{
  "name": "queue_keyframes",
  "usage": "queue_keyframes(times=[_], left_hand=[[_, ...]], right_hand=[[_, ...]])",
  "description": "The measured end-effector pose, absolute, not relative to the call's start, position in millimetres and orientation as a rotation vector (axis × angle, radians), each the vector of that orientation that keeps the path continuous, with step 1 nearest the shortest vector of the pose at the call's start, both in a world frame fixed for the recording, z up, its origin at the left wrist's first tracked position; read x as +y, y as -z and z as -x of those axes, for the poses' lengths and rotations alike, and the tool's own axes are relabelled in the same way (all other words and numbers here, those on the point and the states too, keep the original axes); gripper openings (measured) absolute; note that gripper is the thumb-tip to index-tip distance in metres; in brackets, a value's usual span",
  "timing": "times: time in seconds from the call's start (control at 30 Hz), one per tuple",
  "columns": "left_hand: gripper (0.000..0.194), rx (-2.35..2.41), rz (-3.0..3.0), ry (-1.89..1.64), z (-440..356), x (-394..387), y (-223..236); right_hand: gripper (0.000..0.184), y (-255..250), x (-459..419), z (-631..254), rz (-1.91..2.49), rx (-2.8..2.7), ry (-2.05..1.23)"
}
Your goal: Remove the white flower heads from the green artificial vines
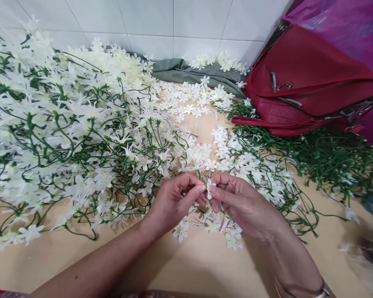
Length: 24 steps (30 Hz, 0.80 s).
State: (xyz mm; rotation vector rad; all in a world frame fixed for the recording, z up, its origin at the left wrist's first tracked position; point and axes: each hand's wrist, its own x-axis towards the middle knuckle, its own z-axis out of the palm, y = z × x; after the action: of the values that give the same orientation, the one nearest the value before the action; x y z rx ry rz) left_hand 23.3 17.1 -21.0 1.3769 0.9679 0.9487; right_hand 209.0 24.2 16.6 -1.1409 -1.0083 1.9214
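Note:
A small white artificial flower is pinched between the thumb and fingers of my right hand, low over the middle of the table. My left hand is closed in a pinch right beside it, thumb tip close against the petals. What lies between the left fingertips is too small to make out. Loose white blossoms and thin pale stamen strands lie on the table beneath and around both hands. To the left rises a large heap of finished-looking white flowers on green stems.
Loose petals spread toward the back, near a grey-green cloth along the tiled wall. A red handbag rests at the back right, beside a purple bag. Green plastic stems lie in front of it.

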Motion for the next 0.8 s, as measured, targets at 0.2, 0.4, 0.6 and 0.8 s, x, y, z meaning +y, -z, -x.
queue_keyframes(times=[0.2, 0.4, 0.6, 0.8], left_hand=[[0.022, 0.966, -1.358, -0.986, -28, 16, 16], [0.018, 1.051, -1.366, -1.030, -28, 14, 14], [0.018, 0.997, -1.290, -1.091, -31, 12, 14], [0.023, 1.157, -1.553, -1.697, -15, 11, -34]], right_hand=[[0.036, -16, 21, -211, 1.133, -0.919, -1.913], [0.036, -20, 23, -219, 1.148, -0.789, -1.875], [0.035, -15, 24, -220, 1.157, -0.719, -1.840], [0.031, -12, 24, -222, 1.135, -0.711, -1.861]])
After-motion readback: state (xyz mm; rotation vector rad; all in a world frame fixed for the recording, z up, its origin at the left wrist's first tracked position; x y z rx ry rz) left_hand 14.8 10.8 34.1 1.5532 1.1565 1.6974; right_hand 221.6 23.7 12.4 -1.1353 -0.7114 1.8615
